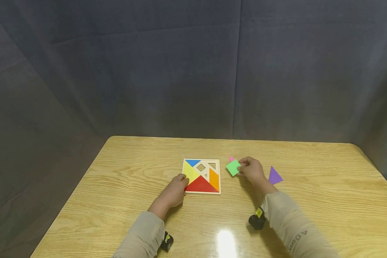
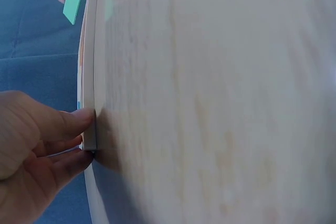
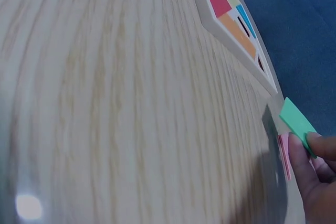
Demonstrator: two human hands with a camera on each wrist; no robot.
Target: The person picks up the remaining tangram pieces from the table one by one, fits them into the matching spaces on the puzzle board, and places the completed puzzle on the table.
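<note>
In the head view a square tangram board [image 1: 207,168] lies on the table, with red [image 1: 202,184], yellow [image 1: 190,172], orange [image 1: 214,179] and blue [image 1: 192,162] pieces in it and several unfilled recesses towards its upper right. My left hand [image 1: 175,190] grips the board by its lower left corner, thumb on top and fingers at the side edge [image 2: 90,77]. Right of the board, my right hand [image 1: 253,170] pinches a green square piece [image 1: 233,167] between thumb and fingers, raised above the table. A pink piece [image 1: 231,158] lies just behind it, partly hidden by the green one.
A purple triangle [image 1: 275,176] lies on the wooden table [image 1: 132,168], right of my right wrist. Dark cloth [image 1: 180,71] hangs behind the table's far edge. Each wrist carries a small black camera, the right one [image 1: 256,221] low over the tabletop.
</note>
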